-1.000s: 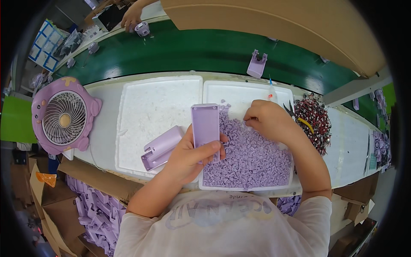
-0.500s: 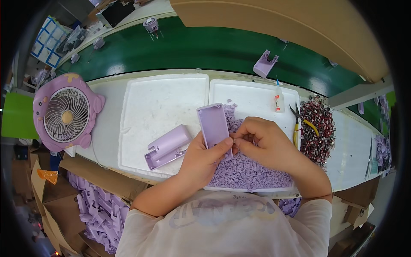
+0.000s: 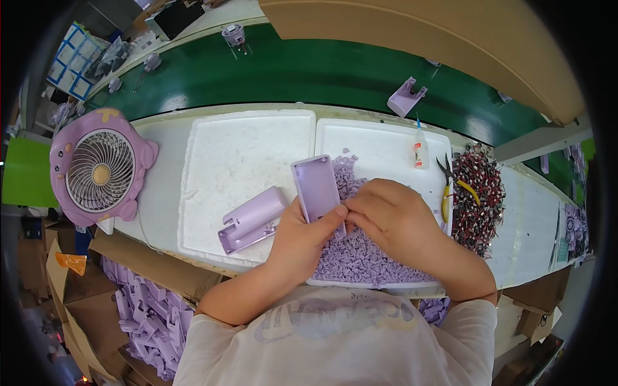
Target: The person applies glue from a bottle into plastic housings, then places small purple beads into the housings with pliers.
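Observation:
My left hand (image 3: 301, 235) is closed round the lower end of a purple plastic housing (image 3: 316, 182), its hollow side facing up. At the housing's right edge my right hand (image 3: 386, 209) is pinched; what its fingertips hold, if anything, is too small and hidden to make out. Beneath both hands spreads a heap of small purple plastic clips (image 3: 376, 260) in a white foam tray (image 3: 386, 132). Left of my left hand lies another purple housing (image 3: 254, 220), on a second white foam tray (image 3: 241, 148).
A purple fan (image 3: 100, 170) stands at the left. To the right are a small glue bottle (image 3: 420, 151), yellow-handled pliers (image 3: 445, 193) and a pile of wired parts (image 3: 477, 199). Beyond runs a green conveyor (image 3: 322, 71) carrying purple parts. A carton of purple housings (image 3: 154, 321) sits lower left.
The held housing has shifted slightly left with my left hand. My right fingers have turned and stay at its edge. Parts on the green conveyor have moved a little to the right.

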